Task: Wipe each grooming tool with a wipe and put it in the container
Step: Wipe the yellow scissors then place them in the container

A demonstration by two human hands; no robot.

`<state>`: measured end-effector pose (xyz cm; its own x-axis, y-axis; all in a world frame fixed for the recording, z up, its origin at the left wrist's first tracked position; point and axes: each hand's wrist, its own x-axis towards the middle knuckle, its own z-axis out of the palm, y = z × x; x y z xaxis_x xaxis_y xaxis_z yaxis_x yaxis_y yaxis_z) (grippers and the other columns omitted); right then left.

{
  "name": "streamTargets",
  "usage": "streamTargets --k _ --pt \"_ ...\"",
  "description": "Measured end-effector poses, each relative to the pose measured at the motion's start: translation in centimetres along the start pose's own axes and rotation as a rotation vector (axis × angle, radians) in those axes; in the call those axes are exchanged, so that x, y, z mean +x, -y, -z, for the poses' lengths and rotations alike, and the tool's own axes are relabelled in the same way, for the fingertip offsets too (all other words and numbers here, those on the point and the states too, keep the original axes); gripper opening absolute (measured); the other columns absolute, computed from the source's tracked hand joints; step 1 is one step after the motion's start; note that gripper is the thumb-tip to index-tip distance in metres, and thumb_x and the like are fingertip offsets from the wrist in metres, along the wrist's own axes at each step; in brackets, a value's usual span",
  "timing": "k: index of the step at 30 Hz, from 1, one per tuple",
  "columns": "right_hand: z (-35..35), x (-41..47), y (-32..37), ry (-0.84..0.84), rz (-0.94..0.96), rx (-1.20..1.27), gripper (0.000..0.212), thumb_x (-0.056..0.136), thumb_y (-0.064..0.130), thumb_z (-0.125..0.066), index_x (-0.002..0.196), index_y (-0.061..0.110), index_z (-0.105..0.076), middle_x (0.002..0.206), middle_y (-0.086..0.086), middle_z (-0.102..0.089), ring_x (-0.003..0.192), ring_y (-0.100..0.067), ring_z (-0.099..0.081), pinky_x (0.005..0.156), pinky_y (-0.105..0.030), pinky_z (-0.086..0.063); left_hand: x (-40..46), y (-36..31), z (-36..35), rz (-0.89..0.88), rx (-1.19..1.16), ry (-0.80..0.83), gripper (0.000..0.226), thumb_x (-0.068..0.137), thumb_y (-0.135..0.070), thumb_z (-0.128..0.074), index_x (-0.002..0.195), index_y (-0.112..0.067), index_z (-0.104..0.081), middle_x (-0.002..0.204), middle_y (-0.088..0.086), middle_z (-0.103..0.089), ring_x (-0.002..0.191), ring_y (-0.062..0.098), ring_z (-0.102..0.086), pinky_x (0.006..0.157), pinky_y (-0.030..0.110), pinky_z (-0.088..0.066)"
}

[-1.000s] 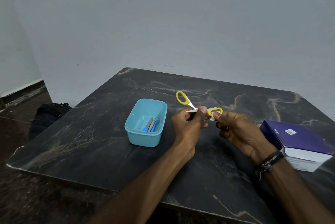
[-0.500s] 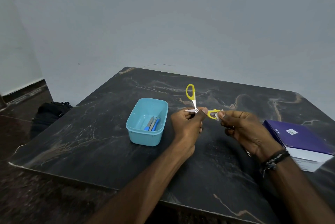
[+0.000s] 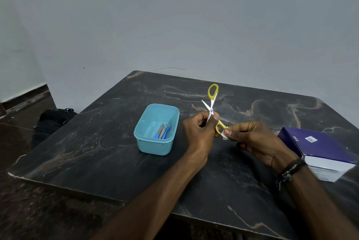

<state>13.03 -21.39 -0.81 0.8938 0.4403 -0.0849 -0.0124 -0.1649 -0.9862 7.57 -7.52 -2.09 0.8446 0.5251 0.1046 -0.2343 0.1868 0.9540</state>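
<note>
Small yellow-handled scissors [image 3: 212, 94] are held spread wide above the dark marble table [image 3: 97, 152]. My left hand [image 3: 200, 132] pinches them near the pivot, with one handle loop pointing up and away. My right hand [image 3: 256, 142] pinches a small white wipe [image 3: 224, 135] around the lower yellow handle loop. To the left stands the light blue container [image 3: 155, 148], holding a blue-handled tool [image 3: 166, 132] and grey metal tools.
A purple box [image 3: 318, 148] lies on the table at the right, close to my right wrist. A black bag [image 3: 52, 121] sits on the floor beyond the table's left edge. A grey wall rises behind the table.
The scissors have been turned: the free handle loop swung from the left up to pointing away, and one blade tip now shows to the left. My right hand stays on the lower loop with the wipe.
</note>
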Motion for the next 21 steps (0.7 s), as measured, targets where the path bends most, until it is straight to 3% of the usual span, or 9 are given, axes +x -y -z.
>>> streamTargets --k 3,6,10,15,18,21 --pt "-0.17 -0.08 -0.06 0.013 0.015 -0.027 0.03 0.062 0.021 -0.08 0.083 0.0 -0.076 0.089 -0.02 -0.074 0.076 -0.021 -0.055 0.057 -0.025 -0.036 -0.04 -0.04 0.15 -0.038 0.053 0.031 0.017 0.088 -0.015 -0.068 0.071 -0.012 -0.069 0.068 0.015 -0.069 0.058 0.017 -0.061 0.056 0.031 -0.054" --pt "-0.25 -0.05 -0.22 0.026 0.056 -0.018 0.033 0.066 0.02 -0.078 0.088 -0.005 -0.074 0.091 -0.023 -0.073 0.084 -0.029 -0.061 0.059 -0.026 -0.039 -0.1 0.28 0.11 -0.025 0.09 0.107 0.014 0.088 -0.015 -0.068 0.08 -0.004 -0.072 0.073 0.019 -0.071 0.061 0.022 -0.065 0.06 0.036 -0.058" --pt "-0.51 -0.31 -0.05 0.043 0.068 -0.013 0.031 0.066 0.02 -0.077 0.086 -0.004 -0.074 0.089 -0.021 -0.074 0.083 -0.028 -0.061 0.062 -0.027 -0.041 -0.04 0.54 -0.06 -0.008 0.114 0.082 0.014 0.086 -0.016 -0.069 0.072 -0.014 -0.072 0.074 0.018 -0.072 0.068 0.03 -0.067 0.069 0.051 -0.058" --pt "-0.48 -0.5 0.37 0.084 0.016 -0.049 0.02 0.064 0.021 -0.077 0.077 0.006 -0.078 0.081 -0.015 -0.074 0.072 -0.021 -0.056 0.059 -0.027 -0.036 -0.05 0.18 0.08 -0.028 0.074 0.038 0.018 0.086 -0.01 -0.068 0.07 -0.018 -0.07 0.072 0.017 -0.071 0.061 0.02 -0.065 0.065 0.043 -0.058" --pt "-0.63 -0.4 0.21 0.043 0.046 0.002 0.019 0.066 0.019 -0.076 0.077 0.004 -0.077 0.084 -0.016 -0.075 0.076 -0.021 -0.06 0.059 -0.026 -0.035 -0.13 0.6 0.08 -0.086 0.108 0.059 0.013 0.084 -0.012 -0.07 0.073 -0.018 -0.071 0.073 0.018 -0.071 0.061 0.019 -0.061 0.057 0.036 -0.051" --pt "-0.8 -0.29 -0.07 0.037 0.064 0.03 0.02 0.069 0.018 -0.074 0.078 0.001 -0.077 0.085 -0.019 -0.075 0.077 -0.022 -0.066 0.061 -0.027 -0.042 0.02 0.83 0.02 -0.072 0.127 0.062 0.014 0.083 -0.011 -0.071 0.073 -0.019 -0.072 0.071 0.015 -0.071 0.064 0.024 -0.065 0.062 0.041 -0.055"
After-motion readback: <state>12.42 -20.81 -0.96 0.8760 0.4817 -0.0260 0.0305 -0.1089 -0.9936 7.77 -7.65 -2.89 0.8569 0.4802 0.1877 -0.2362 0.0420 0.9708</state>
